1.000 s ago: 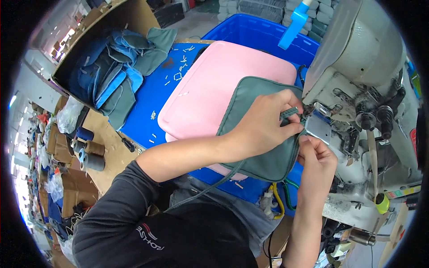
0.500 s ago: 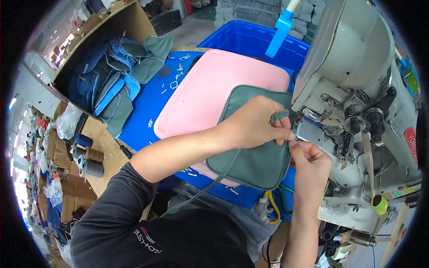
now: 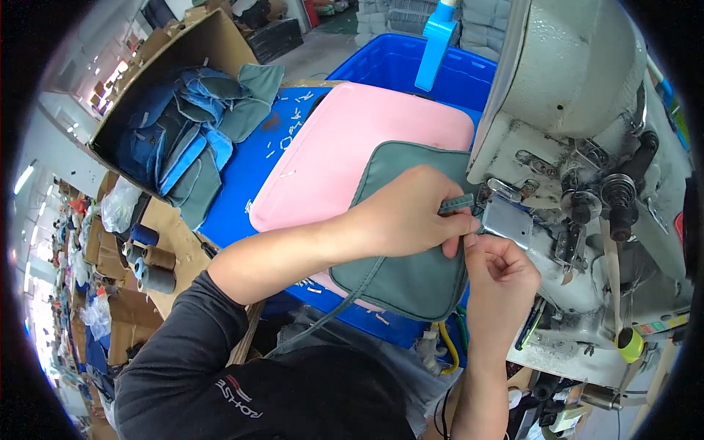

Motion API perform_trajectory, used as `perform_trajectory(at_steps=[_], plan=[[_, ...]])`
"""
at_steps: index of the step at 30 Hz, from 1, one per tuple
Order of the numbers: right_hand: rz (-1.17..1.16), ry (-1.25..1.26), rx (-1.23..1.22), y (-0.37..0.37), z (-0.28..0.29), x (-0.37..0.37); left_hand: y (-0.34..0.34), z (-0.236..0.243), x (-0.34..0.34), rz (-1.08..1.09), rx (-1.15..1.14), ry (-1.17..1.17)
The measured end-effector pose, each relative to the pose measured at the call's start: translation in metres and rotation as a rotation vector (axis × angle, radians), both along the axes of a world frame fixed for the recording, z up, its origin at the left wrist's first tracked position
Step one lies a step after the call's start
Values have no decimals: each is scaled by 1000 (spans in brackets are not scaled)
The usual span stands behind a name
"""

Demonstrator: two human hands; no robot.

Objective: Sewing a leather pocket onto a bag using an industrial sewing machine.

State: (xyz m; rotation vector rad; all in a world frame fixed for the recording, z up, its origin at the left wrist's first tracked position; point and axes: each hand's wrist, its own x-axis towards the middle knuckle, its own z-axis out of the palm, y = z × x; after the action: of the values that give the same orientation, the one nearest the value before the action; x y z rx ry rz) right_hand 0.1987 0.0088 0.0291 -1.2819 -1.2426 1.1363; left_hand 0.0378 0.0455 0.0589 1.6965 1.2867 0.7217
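Observation:
A dark green square fabric piece (image 3: 396, 286) lies partly over a pink board (image 3: 323, 154), beside a sewing machine (image 3: 557, 88). My left hand (image 3: 418, 213) rests over the piece, its fingers curled round a short end of green strap (image 3: 458, 202) and pinching near the piece's right edge. My right hand (image 3: 499, 282) is just below, thumb and forefinger closed on that edge, close to the metal plate (image 3: 506, 220) of the machine. A long green cord (image 3: 359, 290) trails from under my left hand toward my body. What lies under my fingertips is mostly hidden.
An open cardboard box (image 3: 110, 139) of blue and green fabric pieces is at the upper left, thread cones (image 3: 158, 279) below it. A blue bin (image 3: 367, 59) stands behind the blue work surface (image 3: 224, 220). A light-blue plastic fitting (image 3: 436, 44) hangs above the bin.
Both hands and the green piece have shifted slightly left and down in the picture over the last second; my fingers still pinch at the same edge. The machine also appears further left.

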Motion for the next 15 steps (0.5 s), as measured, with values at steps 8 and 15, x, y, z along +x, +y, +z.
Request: perform_trajectory(at_steps=[8,15], plan=[[-75,161,106,-10,-7,-10,0,-3,4,48,-123,-78],[62,133,-29,-2,-7,7,2,-8,2,77,-310,-239]])
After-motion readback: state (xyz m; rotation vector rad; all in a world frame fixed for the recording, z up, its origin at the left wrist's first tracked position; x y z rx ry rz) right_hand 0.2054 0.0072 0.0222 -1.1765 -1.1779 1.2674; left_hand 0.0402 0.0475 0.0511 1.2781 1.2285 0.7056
